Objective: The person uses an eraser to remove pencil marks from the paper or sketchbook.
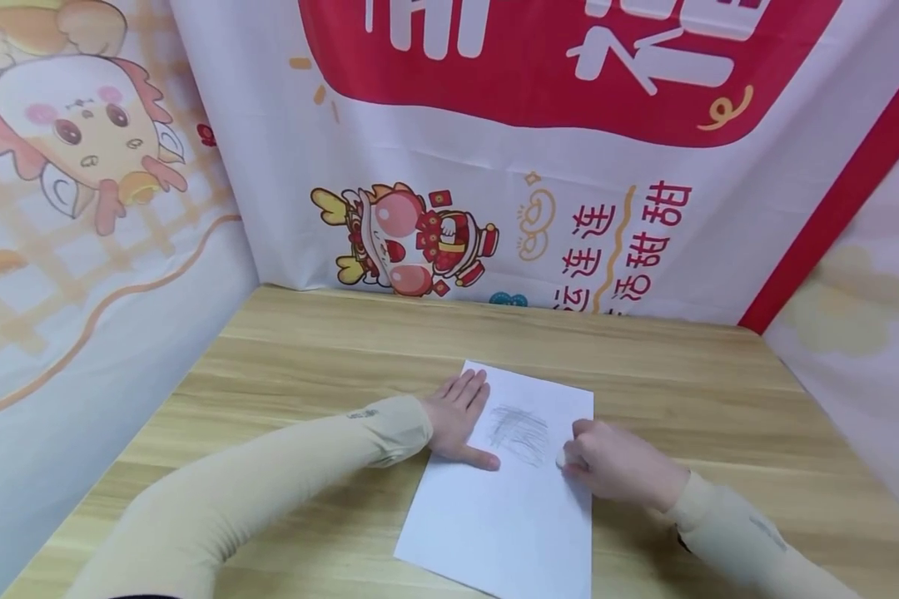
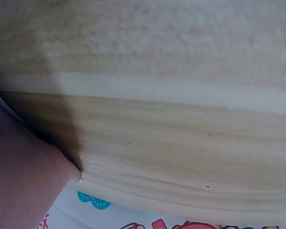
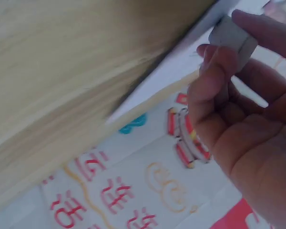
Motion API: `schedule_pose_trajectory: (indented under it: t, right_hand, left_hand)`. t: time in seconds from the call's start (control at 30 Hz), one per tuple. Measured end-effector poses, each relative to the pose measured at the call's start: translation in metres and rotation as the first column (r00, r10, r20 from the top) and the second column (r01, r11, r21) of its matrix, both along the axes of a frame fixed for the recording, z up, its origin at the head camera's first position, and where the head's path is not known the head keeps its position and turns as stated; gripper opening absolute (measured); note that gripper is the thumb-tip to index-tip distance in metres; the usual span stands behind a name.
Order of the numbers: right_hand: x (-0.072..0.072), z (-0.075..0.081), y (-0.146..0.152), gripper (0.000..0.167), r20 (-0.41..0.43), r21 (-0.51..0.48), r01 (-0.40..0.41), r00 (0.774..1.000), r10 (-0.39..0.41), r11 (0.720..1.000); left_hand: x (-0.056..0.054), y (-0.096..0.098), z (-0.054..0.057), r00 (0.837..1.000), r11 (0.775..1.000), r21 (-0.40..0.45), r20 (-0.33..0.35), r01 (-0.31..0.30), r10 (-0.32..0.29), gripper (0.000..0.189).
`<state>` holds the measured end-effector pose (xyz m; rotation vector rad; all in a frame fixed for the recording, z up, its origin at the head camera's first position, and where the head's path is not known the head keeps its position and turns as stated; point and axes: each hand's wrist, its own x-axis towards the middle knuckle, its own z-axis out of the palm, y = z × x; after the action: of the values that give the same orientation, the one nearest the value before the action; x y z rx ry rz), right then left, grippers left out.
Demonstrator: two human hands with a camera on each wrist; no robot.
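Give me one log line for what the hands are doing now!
left hand: rests on white paper | right hand: pinches small pale block | scribble: grey, on paper, between hands | block touching paper: unclear

Smooth paper sheet [image 1: 505, 524], matt block [image 3: 231, 36], wood-grained tabletop [image 1: 330, 358]
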<state>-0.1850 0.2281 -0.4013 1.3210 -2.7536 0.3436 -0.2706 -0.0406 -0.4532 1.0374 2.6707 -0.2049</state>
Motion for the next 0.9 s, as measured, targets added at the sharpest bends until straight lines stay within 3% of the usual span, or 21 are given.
schedule_pose_trajectory:
  t: [0.1, 0.3, 0.47, 0.67, 0.83, 0.9]
  right_hand:
    - [0.002, -0.001, 0.001, 0.039, 0.043, -0.011, -0.058, 0.997, 0.058, 0.998]
    - [0.001, -0.003, 0.003, 0.042, 0.005, -0.006, 0.029, 1.0, -0.029, 1.0]
    - [0.009, 0.0, -0.001, 0.037, 0.107, -0.03, -0.051, 0.993, 0.054, 0.998]
    - [-0.001, -0.002, 0.006, 0.047, -0.007, -0.015, 0.016, 1.0, -0.016, 1.0]
    - [0.002, 0.001, 0.006, 0.046, 0.026, -0.006, -0.088, 0.996, 0.089, 0.996]
    - [-0.001, 0.002, 0.005, 0.047, 0.021, -0.014, -0.085, 0.996, 0.085, 0.996]
  left_hand:
    - [0.001, 0.0, -0.001, 1.0, 1.0, -0.003, -0.006, 0.006, -0.006, 0.133]
    - [0.003, 0.0, 0.0, 1.0, 1.0, -0.015, -0.019, -0.005, 0.004, 0.132]
    - [0.004, 0.002, 0.001, 1.0, 1.0, -0.004, -0.031, 0.001, -0.001, 0.132]
    - [0.004, 0.003, 0.002, 0.999, 1.0, -0.014, -0.041, -0.008, 0.007, 0.13]
    - [0.005, 0.002, 0.002, 0.999, 1.0, -0.023, -0.045, 0.003, -0.004, 0.131]
    - [0.005, 0.001, 0.002, 0.999, 1.0, -0.024, -0.044, -0.001, 0.0, 0.132]
